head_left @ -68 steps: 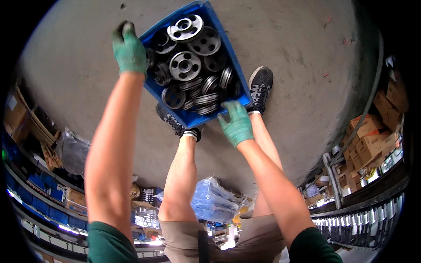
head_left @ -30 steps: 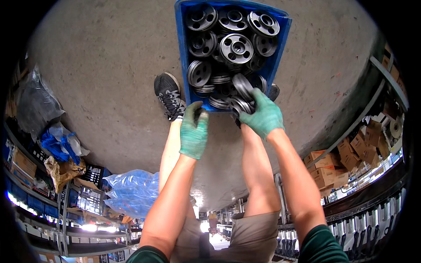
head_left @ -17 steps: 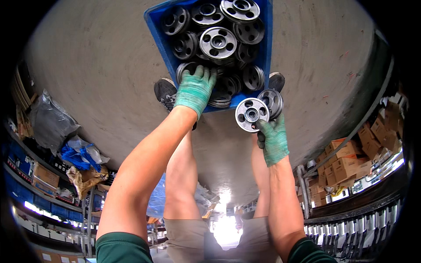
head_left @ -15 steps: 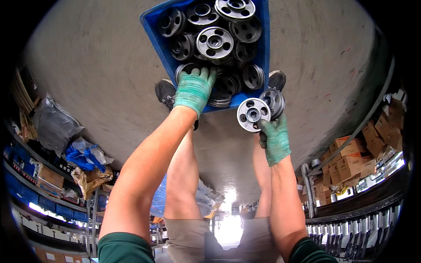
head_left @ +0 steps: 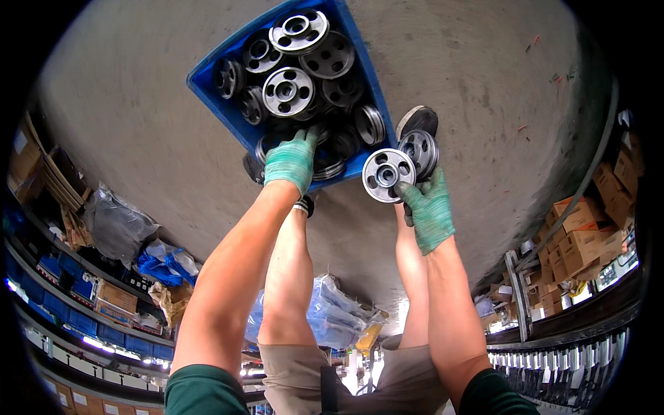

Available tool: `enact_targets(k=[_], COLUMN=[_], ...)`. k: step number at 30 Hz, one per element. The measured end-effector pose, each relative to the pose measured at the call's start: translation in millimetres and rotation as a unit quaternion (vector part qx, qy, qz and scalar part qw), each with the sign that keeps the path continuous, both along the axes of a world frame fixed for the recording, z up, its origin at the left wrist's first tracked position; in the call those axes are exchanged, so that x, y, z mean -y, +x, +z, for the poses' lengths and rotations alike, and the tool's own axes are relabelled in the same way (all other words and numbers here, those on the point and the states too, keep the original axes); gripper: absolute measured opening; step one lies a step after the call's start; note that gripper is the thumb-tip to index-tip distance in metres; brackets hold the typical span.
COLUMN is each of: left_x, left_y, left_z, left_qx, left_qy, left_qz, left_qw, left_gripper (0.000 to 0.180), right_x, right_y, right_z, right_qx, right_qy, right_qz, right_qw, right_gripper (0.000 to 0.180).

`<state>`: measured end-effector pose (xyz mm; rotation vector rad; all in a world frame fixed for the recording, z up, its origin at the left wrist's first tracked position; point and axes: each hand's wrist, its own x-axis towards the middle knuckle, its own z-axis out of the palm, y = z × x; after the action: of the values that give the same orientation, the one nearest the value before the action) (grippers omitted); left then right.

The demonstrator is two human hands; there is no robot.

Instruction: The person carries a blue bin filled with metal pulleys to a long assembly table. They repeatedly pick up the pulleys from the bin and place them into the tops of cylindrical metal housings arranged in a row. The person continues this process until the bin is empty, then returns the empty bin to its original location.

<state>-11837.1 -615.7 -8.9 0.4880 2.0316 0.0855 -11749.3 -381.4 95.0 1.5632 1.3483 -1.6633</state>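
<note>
My left hand (head_left: 290,162), in a green knitted glove, reaches over the near edge of a blue plastic bin (head_left: 370,76). Its fingers are bent down and close together among the wheels, and their tips are hidden, so whatever they grip cannot be made out. The bin is heaped with grey metal pulley wheels (head_left: 288,91) with round holes and raised hubs. My right hand (head_left: 430,211), gloved alike, is closed on a pair of pulley wheels (head_left: 379,187) just outside the bin's near right corner. One faces up with its rim under my thumb; the other, a grooved wheel (head_left: 423,153), sits behind it.
My shoes (head_left: 418,123) stand close to the bin on the grey concrete floor (head_left: 477,90). Clear plastic sheeting (head_left: 117,225) and a blue bundle (head_left: 164,266) lie at the left by shelving. Cardboard boxes (head_left: 581,249) are stacked at the right, near a metal rack (head_left: 517,294).
The bin and its wheels have shifted left and turned slightly in view. My right hand keeps hold of the two pulley wheels. My left hand stays at the bin's near edge.
</note>
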Motion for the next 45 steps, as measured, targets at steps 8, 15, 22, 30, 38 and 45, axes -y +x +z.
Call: enact_targets(k=[8, 15, 22, 30, 38, 45], left_x=[-7, 64, 148, 249, 92, 19], left_y=[-41, -43, -49, 33, -123, -353], left_z=[62, 204, 478, 502, 465, 505], left_qx=[0.070, 0.020, -0.051, -0.038, -0.018, -0.001], left_qy=[0.001, 0.145, -0.011, -0.198, -0.197, -0.208], left_qz=[0.230, 0.423, 0.530, 0.146, 0.478, 0.474], left_qw=[0.971, 0.894, 0.846, 0.969, 0.855, 0.855], left_gripper=[0.066, 0.058, 0.053, 0.032, 0.026, 0.027], right_x=[-24, -76, -205, -399, -470, -502], right_y=[-1, -18, 17, 105, -23, -131], right_z=[18, 101, 241, 353, 499, 513], right_qx=[-0.001, -0.037, -0.176, 0.213, 0.331, 0.180], right_qy=[-0.008, -0.043, 0.097, 0.252, 0.224, 0.265], right_qz=[-0.046, -0.116, -0.078, 0.323, 0.370, 0.390], right_qw=[0.999, 0.992, 0.977, 0.887, 0.839, 0.864], right_gripper=[0.051, 0.049, 0.066, 0.076, 0.090, 0.073])
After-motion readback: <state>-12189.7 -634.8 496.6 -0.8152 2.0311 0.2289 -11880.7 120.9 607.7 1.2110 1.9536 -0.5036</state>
